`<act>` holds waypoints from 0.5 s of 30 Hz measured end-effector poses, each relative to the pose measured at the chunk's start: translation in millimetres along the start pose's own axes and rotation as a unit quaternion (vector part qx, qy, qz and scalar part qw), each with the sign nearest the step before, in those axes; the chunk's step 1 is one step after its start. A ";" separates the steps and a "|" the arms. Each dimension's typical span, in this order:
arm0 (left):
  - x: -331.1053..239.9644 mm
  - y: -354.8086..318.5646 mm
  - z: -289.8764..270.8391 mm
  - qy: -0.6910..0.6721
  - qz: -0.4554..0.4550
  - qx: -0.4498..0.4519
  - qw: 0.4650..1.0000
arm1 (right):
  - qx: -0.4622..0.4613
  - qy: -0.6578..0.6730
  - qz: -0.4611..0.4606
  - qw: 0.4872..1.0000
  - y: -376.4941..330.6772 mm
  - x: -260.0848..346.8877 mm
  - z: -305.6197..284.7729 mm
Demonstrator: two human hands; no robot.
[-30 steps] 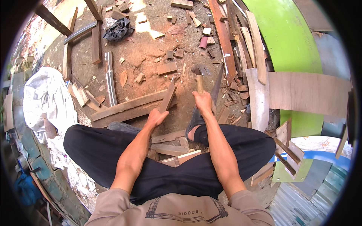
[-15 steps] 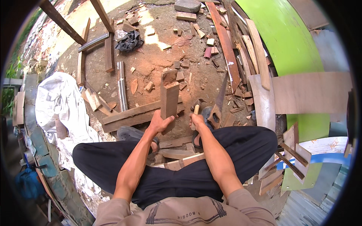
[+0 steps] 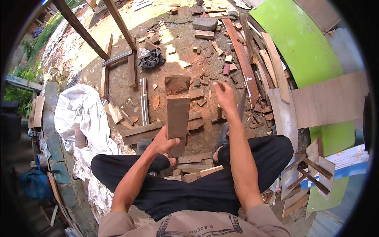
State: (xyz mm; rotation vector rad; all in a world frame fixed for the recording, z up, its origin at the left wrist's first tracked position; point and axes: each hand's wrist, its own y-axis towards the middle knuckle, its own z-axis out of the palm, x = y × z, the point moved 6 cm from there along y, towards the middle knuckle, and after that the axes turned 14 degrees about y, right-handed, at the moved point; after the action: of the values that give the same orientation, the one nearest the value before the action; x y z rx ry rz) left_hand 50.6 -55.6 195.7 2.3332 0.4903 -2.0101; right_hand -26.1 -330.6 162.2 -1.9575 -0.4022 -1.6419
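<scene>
My left hand (image 3: 164,141) is closed around the lower part of a thick wooden block (image 3: 177,114). The block stands nearly upright between my knees, with a rough notch cut into its upper end. My right hand (image 3: 226,97) is raised to the right of the block's top, apart from it. Its fingers are loosely bent and nothing shows in them. Below that hand a hammer (image 3: 218,114) lies on the ground beside my right shoe, partly hidden. A handsaw blade (image 3: 242,103) shows just beyond my right forearm, which covers its handle.
Long planks (image 3: 148,132) lie across the ground ahead of my left foot. A white sack (image 3: 85,114) sits at the left, near a metal bar (image 3: 144,100). Wood offcuts (image 3: 196,93) and a grey stone (image 3: 205,24) lie ahead. Boards and a green panel (image 3: 296,39) line the right.
My right hand has let go of the hammer and moved up and forward toward the block's upper end. The block in my left hand is turned slightly, showing more of its notch. The view has shifted.
</scene>
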 end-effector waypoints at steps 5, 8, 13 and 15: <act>-31.3 -14.5 10.2 -0.057 0.001 0.049 0.997 | 0.232 0.056 -0.019 0.971 -68.1 154.0 13.7; -37.8 -13.3 23.2 -0.094 -0.005 0.083 0.992 | 0.290 0.063 -0.052 0.954 -102.2 179.5 8.8; -43.6 -2.1 48.2 -0.105 -0.001 0.142 0.984 | 0.266 0.129 -0.102 0.950 -124.4 156.4 -14.7; -26.2 5.0 52.4 -0.065 -0.014 0.162 0.985 | 0.234 0.177 -0.106 0.950 -127.3 148.5 -23.9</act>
State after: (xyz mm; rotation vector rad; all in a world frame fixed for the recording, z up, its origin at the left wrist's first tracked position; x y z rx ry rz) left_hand -1.6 -77.6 211.3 2.3460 0.2023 -2.3960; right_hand -84.5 -259.4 336.4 -1.2791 -0.7968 -1.7846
